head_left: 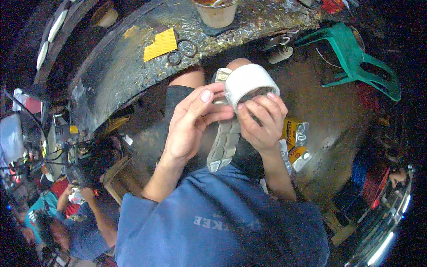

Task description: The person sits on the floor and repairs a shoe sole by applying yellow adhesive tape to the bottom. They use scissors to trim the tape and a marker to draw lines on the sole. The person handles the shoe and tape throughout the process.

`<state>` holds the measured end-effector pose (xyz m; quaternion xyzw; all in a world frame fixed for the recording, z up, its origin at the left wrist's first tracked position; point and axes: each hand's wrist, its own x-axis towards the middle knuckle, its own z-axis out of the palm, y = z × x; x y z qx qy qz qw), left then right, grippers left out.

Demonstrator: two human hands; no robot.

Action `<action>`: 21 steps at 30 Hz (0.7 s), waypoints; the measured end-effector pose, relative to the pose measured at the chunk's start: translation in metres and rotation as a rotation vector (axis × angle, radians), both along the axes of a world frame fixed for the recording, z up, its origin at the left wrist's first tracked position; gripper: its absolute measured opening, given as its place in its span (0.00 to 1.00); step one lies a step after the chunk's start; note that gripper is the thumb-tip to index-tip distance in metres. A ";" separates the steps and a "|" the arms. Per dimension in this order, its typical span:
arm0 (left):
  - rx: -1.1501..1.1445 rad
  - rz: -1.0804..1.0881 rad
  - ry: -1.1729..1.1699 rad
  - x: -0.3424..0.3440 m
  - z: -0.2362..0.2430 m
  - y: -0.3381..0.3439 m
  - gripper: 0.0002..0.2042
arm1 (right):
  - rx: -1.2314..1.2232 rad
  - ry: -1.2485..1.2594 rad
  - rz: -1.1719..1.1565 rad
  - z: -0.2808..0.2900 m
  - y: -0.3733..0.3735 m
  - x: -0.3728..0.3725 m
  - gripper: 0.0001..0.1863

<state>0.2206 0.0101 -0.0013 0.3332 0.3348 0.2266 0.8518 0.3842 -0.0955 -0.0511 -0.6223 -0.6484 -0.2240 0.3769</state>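
Observation:
A wide roll of white tape (250,81) is gripped in my right hand (263,121), with the fingers curled over its lower rim. Beside it, my left hand (189,122) has its fingers stretched out and the thumb apart. Its fingertips reach the left side of the roll, where they seem to touch it. Below the hands, a grey-beige segmented shoe sole (226,140) lies over my lap. Its middle part is partly hidden behind my left fingers and the roll.
A worn, stained bench (111,75) curves ahead, bearing a yellow ribbed piece (161,44), dark rings (187,48) and a pot (216,15). A green plastic chair (349,53) is at far right. Yellow boxes (291,133) lie right of my lap. Another person (86,229) works at lower left.

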 end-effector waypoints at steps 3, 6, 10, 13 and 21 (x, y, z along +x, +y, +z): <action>0.098 0.153 -0.062 0.001 -0.001 -0.007 0.18 | -0.036 -0.065 -0.026 -0.005 -0.003 -0.006 0.10; 0.064 0.166 -0.002 0.002 -0.006 -0.012 0.14 | -0.032 -0.114 -0.014 -0.014 -0.005 -0.013 0.09; 0.105 0.305 -0.043 0.009 -0.015 -0.023 0.09 | -0.004 -0.160 -0.001 -0.026 -0.003 -0.011 0.09; -0.013 0.305 -0.136 0.005 -0.019 -0.016 0.07 | -0.067 -0.261 0.075 -0.018 -0.005 -0.001 0.13; 0.121 0.208 -0.259 -0.013 -0.018 0.005 0.06 | 0.161 0.551 0.114 0.038 0.006 -0.009 0.38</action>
